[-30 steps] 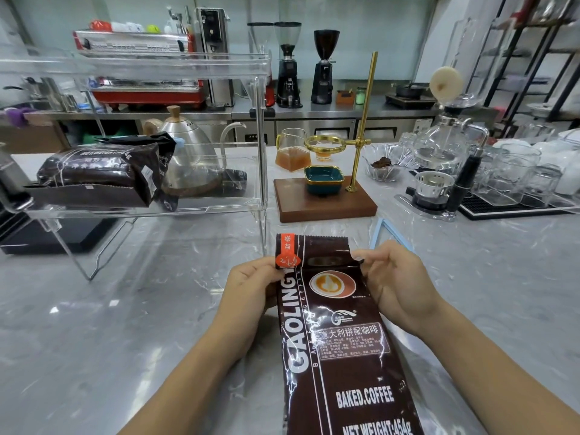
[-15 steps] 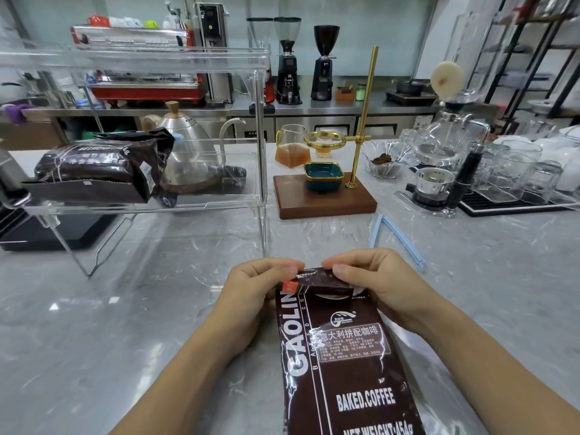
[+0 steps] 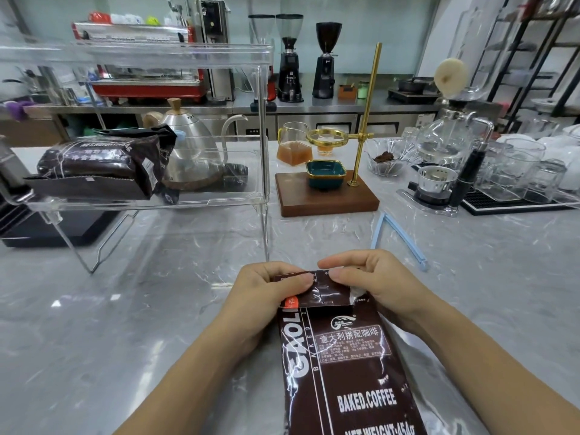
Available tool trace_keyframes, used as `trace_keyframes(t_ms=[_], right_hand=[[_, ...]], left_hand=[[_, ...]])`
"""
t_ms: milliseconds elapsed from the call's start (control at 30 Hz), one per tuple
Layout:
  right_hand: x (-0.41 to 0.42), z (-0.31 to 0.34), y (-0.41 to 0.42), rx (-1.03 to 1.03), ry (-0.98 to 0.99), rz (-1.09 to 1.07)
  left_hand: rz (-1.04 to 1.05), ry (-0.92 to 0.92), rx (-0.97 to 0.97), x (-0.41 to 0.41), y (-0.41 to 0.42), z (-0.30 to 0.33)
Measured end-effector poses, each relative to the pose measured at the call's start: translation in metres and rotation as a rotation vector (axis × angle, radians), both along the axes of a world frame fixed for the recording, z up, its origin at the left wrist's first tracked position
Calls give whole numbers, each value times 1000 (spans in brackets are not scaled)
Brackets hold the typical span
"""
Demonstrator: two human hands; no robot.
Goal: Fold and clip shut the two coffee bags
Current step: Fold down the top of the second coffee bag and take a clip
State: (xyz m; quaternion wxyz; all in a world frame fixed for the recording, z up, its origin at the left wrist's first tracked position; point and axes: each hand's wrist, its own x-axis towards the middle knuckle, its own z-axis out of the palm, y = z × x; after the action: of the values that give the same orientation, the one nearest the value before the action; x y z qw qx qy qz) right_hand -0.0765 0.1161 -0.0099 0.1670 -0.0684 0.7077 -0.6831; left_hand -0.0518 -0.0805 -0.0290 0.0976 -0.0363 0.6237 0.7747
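Observation:
A dark brown coffee bag (image 3: 342, 365) lies flat on the marble counter in front of me, its top strip folded down over the label. My left hand (image 3: 266, 296) pinches the fold's left end and my right hand (image 3: 370, 277) pinches its right end. A second coffee bag (image 3: 103, 164) lies on its side on the lower level of the clear acrylic shelf (image 3: 263, 152) at the left. A light blue sealing clip (image 3: 398, 237) lies open on the counter just beyond my right hand.
A wooden drip stand (image 3: 326, 199) with a brass pole and teal dish stands behind the bag. A steel gooseneck kettle (image 3: 191, 152) sits on the shelf. A siphon brewer (image 3: 439, 171) and glass cups (image 3: 514, 174) fill the right side.
The bag's top stood straight up one second ago. Both hands have bent it over toward me and pressed the fold lower down the front of the bag.

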Motion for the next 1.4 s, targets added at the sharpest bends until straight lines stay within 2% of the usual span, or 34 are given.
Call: trace_keyframes(t_ms=[133,533,867,933,1033,1100,1267,1400], right_hand=[[6,2,-6,7,-105,47],[5,-3,-6,-13,-11,-17],[-4,-5,0,-38,-142,-9],[-10,-5,9,-56,-153,-80],[-24,0,41,-172,-132,-362],[-29,0,55,-219,-108,-453],[-24,-12,22,-148,-136,-194],[-18,-12,12,-159,-120,-48]], left_hand=[[-19,45,-26,3,3,1],[14,68,-69,4,10,-1],[-6,-39,61,-1,2,-4],[31,-66,75,-2,-2,-5],[213,-98,160,-6,-22,-2],[253,-80,180,-7,-32,-2],[150,-15,62,-9,-19,-5],[70,16,75,-6,-14,-3]])
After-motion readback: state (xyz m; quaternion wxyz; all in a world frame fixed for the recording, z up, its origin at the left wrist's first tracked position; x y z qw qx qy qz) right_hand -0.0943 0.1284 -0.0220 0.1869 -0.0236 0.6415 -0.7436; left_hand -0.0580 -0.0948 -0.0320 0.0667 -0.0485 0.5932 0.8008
